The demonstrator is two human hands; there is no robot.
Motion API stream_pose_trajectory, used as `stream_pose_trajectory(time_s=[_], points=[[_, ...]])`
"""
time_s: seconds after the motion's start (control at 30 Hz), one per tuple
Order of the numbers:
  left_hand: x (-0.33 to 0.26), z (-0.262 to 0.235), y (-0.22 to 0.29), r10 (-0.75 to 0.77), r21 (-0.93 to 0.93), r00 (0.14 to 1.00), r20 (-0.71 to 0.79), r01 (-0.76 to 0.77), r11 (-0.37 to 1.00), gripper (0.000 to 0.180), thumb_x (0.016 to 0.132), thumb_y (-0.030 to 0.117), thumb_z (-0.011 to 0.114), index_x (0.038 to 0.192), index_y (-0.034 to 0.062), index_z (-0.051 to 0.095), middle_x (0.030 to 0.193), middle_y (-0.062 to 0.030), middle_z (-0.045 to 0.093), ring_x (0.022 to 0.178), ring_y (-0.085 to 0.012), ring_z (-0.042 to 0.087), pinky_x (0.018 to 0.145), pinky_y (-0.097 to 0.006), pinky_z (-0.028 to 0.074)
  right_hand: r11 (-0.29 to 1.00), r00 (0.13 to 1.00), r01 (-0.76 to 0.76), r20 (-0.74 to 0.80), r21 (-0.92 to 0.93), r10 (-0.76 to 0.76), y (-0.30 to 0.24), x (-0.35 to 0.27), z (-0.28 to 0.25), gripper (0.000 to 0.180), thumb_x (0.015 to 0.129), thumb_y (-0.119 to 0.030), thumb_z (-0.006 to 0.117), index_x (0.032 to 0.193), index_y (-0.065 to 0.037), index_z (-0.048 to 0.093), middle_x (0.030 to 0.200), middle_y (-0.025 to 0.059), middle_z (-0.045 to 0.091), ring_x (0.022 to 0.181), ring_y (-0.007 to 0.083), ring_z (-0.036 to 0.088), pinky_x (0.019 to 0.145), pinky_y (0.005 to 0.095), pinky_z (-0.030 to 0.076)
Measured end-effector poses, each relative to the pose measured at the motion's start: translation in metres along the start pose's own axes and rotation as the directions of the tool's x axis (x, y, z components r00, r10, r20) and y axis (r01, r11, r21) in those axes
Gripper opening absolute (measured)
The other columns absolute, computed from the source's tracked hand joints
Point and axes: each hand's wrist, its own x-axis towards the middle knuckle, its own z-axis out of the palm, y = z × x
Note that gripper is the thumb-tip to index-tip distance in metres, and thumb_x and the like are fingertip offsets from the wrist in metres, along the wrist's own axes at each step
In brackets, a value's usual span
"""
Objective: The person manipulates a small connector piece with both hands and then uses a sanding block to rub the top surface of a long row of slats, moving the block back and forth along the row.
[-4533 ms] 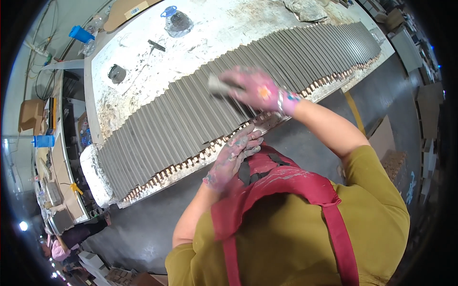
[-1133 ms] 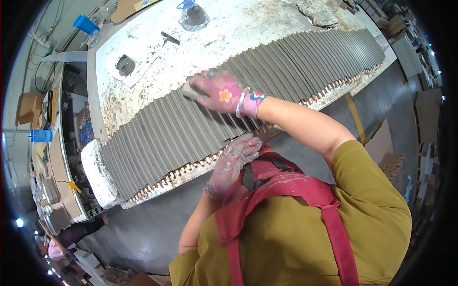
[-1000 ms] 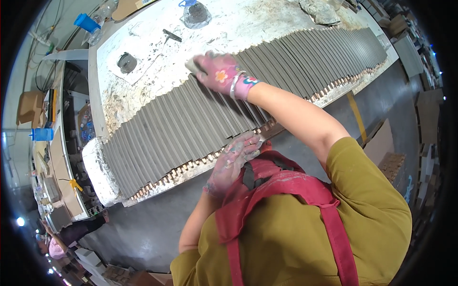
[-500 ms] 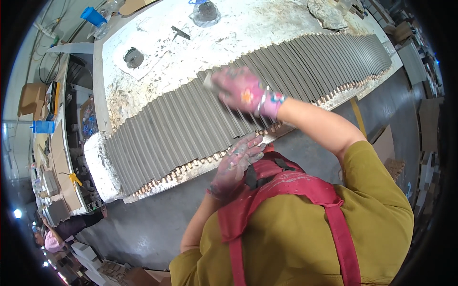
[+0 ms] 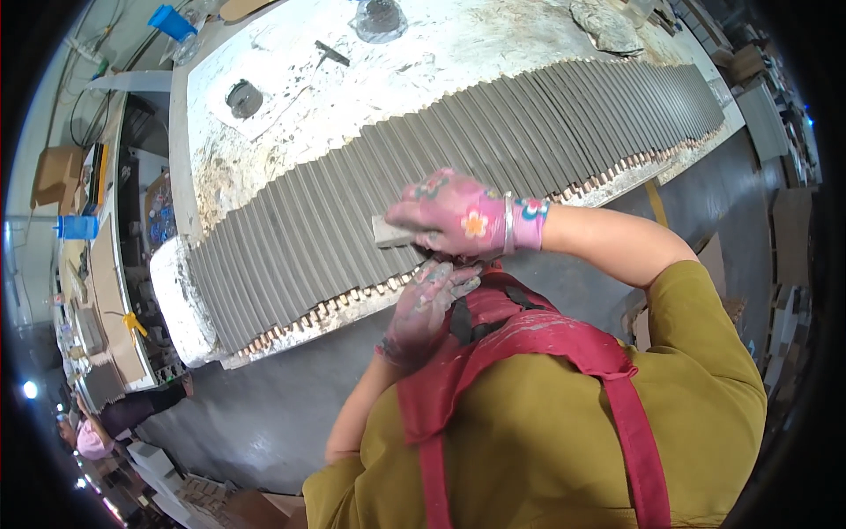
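A long row of dark grey strips (image 5: pixel 326 216) lies side by side on a white, stained table (image 5: pixel 273 66), their bare light ends showing along the near edge. My right hand (image 5: pixel 458 214), in a pink flowered glove, grips a small grey rectangular block (image 5: pixel 392 232) and holds it against the strips near their close ends. The underside of the block is hidden, and its material is unclear. Just below it, my left hand (image 5: pixel 421 310), in a smudged pink glove, rests at the near edge of the row with its fingers stretched out, holding nothing I can see.
On the table's far side stand a cup of dark paste (image 5: pixel 244 99) and a bag-lined tub (image 5: pixel 381 16). A dark flat tool (image 5: pixel 332 54) lies between them, and a crumpled cloth (image 5: pixel 606 26) sits far right. Another person (image 5: pixel 97 432) is at the lower left.
My right hand has drawn the block across the strips from the far side toward the near edge. My left hand has stayed almost in place, its fingers shifting slightly.
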Motion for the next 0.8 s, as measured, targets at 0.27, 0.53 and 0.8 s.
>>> stream_pose_trajectory(time_s=[0.27,0.53,0.8], points=[[0.004,0.014,0.011,-0.059,-0.083,0.997,-0.058,0.054,0.995,0.055,0.099,0.024,0.045,0.142,-0.0059,0.029,0.139,-0.0169,0.045,0.122,-0.0265,0.051,0.105,-0.039,0.04,0.97,0.989,-0.103,-0.126,-0.221,0.077,0.019,0.0,-0.001,0.041,0.082,-0.022,0.065,0.122,-0.014,0.055,0.104,0.0119,0.062,0.099,0.0298,0.061,0.088,0.0434,0.044],[0.01,0.013,0.005,0.069,-0.234,0.994,0.085,-0.047,0.971,0.054,0.1,0.02,0.043,0.144,-0.0059,0.027,0.142,-0.0167,0.042,0.127,-0.0282,0.047,0.106,-0.041,0.038,0.977,0.954,-0.203,-0.239,-0.067,0.182,0.047,-0.015,-0.014,0.037,0.085,-0.024,0.063,0.121,-0.017,0.056,0.115,0.0089,0.062,0.105,0.0311,0.058,0.096,0.0432,0.04],[0.004,0.006,-0.011,0.052,-0.225,0.999,0.004,-0.05,0.973,0.055,0.101,0.024,0.04,0.144,-0.0062,0.025,0.142,-0.0171,0.042,0.128,-0.0267,0.045,0.108,-0.038,0.035,0.987,0.99,-0.069,0.13,0.145,0.05,0.006,-0.068,-0.022,0.036,0.082,-0.025,0.067,0.116,-0.017,0.062,0.108,0.0068,0.065,0.103,0.0261,0.061,0.095,0.0426,0.042]])
